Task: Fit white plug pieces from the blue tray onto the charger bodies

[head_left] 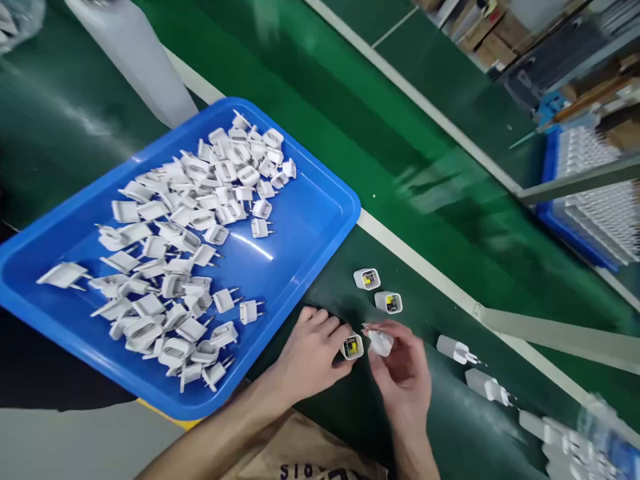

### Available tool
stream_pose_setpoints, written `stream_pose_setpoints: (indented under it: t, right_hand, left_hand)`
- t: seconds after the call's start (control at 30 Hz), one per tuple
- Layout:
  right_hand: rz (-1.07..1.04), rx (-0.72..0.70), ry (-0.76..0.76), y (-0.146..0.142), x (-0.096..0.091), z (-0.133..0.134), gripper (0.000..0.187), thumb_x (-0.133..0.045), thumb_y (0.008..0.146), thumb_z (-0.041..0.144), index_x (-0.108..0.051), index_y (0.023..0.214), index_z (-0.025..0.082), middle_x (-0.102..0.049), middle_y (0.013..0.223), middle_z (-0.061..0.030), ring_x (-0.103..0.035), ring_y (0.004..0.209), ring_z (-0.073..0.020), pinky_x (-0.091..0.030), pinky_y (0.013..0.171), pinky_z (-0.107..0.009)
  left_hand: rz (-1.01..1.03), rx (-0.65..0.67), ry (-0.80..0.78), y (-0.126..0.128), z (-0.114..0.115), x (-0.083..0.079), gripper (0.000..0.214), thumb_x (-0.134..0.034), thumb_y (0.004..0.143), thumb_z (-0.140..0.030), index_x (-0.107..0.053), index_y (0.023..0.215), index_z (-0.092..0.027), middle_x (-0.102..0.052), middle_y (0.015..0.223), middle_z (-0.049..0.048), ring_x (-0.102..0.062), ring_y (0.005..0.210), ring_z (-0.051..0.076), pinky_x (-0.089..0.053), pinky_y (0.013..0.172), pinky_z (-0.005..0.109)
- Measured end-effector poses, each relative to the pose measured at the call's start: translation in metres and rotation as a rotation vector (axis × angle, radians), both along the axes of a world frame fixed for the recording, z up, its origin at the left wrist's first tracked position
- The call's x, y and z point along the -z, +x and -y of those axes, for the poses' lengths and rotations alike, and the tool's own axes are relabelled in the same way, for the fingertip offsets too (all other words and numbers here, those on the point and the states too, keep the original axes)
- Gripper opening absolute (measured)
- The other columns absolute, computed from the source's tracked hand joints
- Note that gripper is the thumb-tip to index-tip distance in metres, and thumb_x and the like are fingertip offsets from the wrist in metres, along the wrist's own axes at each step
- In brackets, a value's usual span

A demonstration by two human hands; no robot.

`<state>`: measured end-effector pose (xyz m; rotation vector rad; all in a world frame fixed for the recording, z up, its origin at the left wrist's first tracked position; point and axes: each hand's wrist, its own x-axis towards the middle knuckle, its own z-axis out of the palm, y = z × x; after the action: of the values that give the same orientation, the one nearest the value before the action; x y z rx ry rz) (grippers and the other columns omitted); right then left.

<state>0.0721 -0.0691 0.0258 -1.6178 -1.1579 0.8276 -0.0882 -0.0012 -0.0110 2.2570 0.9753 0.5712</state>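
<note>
Green worktop; at left, a blue tray of plugs. The left hand has its fingers round a case — just beside it, the right hand pinches a plug — a slip could knock the yellow part inside.

Tan top, dark lettering; forearms, fingers bare.

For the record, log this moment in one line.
left hand: holding housing; right hand: holding plug; beyond hands: two open housings; tray: loose plugs
</note>
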Motion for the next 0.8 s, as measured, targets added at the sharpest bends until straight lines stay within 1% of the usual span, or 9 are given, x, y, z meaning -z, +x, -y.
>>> stream_pose_setpoints:
  t: [0.07, 0.13, 0.2, 0.27, 0.43, 0.53, 0.63, 0.73, 0.8]
  right_hand:
    - [0.094, -0.01, -0.043, -0.006, 0.008, 0.009, 0.014, -0.061, 0.101, 0.023, -0.063, 0.114, 0.024, -0.063, 0.126, -0.0116, -0.065, 0.118, -0.0263, -0.061, 0.097, -0.046]
    - [0.171, -0.025, -0.078, -0.007, 0.013, 0.014, 0.012, -0.059, 0.102, 0.022, -0.065, 0.112, 0.024, -0.063, 0.133, -0.0113, -0.062, 0.127, -0.0275, -0.058, 0.103, -0.049]
    - [0.183, -0.013, -0.116, -0.005, 0.013, 0.018, 0.016, -0.06, 0.103, 0.022, -0.063, 0.118, 0.024, -0.063, 0.136, -0.0114, -0.06, 0.131, -0.0282, -0.057, 0.106, -0.05]
    - [0.153, 0.021, -0.131, -0.004, 0.011, 0.019, 0.021, -0.06, 0.103, 0.022, -0.06, 0.124, 0.023, -0.061, 0.14, -0.013, -0.059, 0.133, -0.0293, -0.058, 0.106, -0.051]
    - [0.03, 0.017, -0.022, -0.009, 0.009, 0.012, 0.025, -0.055, 0.102, 0.014, -0.057, 0.124, 0.027, -0.044, 0.155, -0.0107, -0.059, 0.133, -0.0276, -0.061, 0.103, -0.045]
    - [0.178, -0.046, -0.015, -0.007, 0.011, 0.006, 0.017, -0.063, 0.099, 0.017, -0.064, 0.114, 0.026, -0.05, 0.141, -0.0092, -0.058, 0.132, -0.0272, -0.058, 0.105, -0.046]
    - [0.395, -0.041, -0.063, 0.002, 0.008, 0.006, 0.011, -0.069, 0.097, 0.024, -0.07, 0.107, 0.026, -0.053, 0.12, -0.0077, -0.062, 0.111, -0.0234, -0.06, 0.091, -0.041]
    - [0.422, -0.056, -0.116, 0.011, 0.0, 0.007, 0.009, -0.072, 0.096, 0.024, -0.072, 0.104, 0.027, -0.056, 0.107, -0.0056, -0.062, 0.095, -0.0214, -0.06, 0.081, -0.037]
    - [0.381, -0.082, -0.092, 0.014, -0.003, 0.006, 0.01, -0.073, 0.095, 0.022, -0.072, 0.103, 0.027, -0.06, 0.103, -0.0045, -0.063, 0.09, -0.0213, -0.059, 0.077, -0.037]
  left_hand:
    - [-0.013, -0.021, 0.021, 0.004, 0.001, 0.002, 0.012, -0.073, 0.083, -0.027, -0.063, 0.082, -0.02, -0.065, 0.073, 0.0002, -0.057, 0.079, 0.022, -0.036, 0.076, 0.04]
    - [-0.013, -0.059, 0.053, 0.01, 0.003, 0.004, 0.012, -0.071, 0.083, -0.026, -0.061, 0.079, -0.02, -0.064, 0.068, -0.0001, -0.056, 0.075, 0.021, -0.035, 0.074, 0.04]
    - [-0.01, -0.095, 0.077, 0.016, 0.006, 0.005, 0.009, -0.069, 0.085, -0.025, -0.065, 0.089, -0.018, -0.067, 0.068, -0.0004, -0.057, 0.073, 0.021, -0.034, 0.073, 0.041]
    - [-0.016, -0.117, 0.074, 0.019, 0.007, 0.006, 0.016, -0.068, 0.09, -0.026, -0.066, 0.102, -0.016, -0.071, 0.073, -0.0001, -0.058, 0.072, 0.021, -0.033, 0.072, 0.041]
    - [-0.027, -0.052, -0.009, 0.014, 0.002, 0.005, 0.024, -0.068, 0.096, -0.032, -0.063, 0.113, -0.015, -0.076, 0.083, -0.0004, -0.06, 0.074, 0.02, -0.031, 0.072, 0.04]
    - [0.004, -0.029, -0.03, 0.01, -0.001, 0.006, 0.025, -0.066, 0.096, -0.028, -0.062, 0.118, -0.016, -0.075, 0.085, -0.0005, -0.058, 0.074, 0.02, -0.031, 0.073, 0.039]
    - [0.012, -0.014, -0.041, 0.008, -0.001, 0.006, 0.022, -0.065, 0.098, -0.029, -0.063, 0.116, -0.018, -0.073, 0.081, -0.0013, -0.056, 0.072, 0.019, -0.03, 0.072, 0.039]
    - [0.008, -0.009, -0.045, 0.009, -0.001, 0.006, 0.02, -0.064, 0.099, -0.031, -0.064, 0.114, -0.018, -0.07, 0.077, -0.0015, -0.055, 0.071, 0.018, -0.029, 0.072, 0.039]
    - [0.007, -0.011, -0.05, 0.009, -0.002, 0.006, 0.019, -0.062, 0.1, -0.03, -0.065, 0.114, -0.018, -0.069, 0.076, -0.0016, -0.055, 0.071, 0.018, -0.029, 0.072, 0.039]
